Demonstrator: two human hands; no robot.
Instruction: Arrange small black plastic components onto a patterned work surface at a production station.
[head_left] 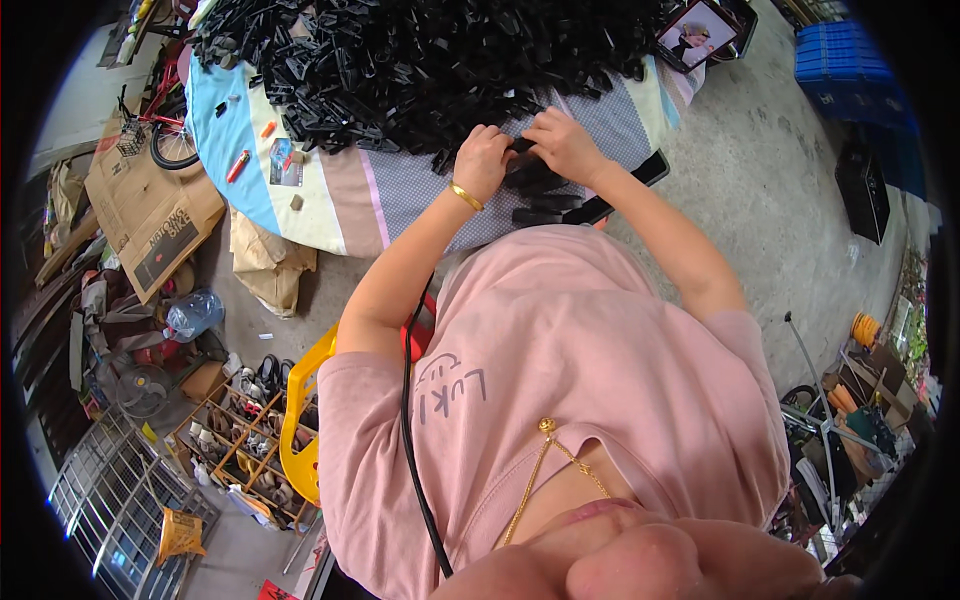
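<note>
My left hand (483, 160), with a gold bangle at its wrist, has its fingers pinched at the near edge of a big heap of black plastic pieces (420, 75). Close beside it my right hand (563, 147) is also closed in a pinch. Between the two sets of fingertips is a small black plastic piece (519, 146), partly covered by them. Several more black pieces (535, 180) lie just below the hands, in front of my body. A flat black object (650, 168) sticks out past my right forearm; my arm hides part of it.
The heap lies on a striped cloth (340, 200) over the table. On its left are a red lighter (238, 166) and a card (286, 163). A screen (697, 35) stands at the back right. Beside me are a yellow chair (297, 430) and a black cable (408, 440).
</note>
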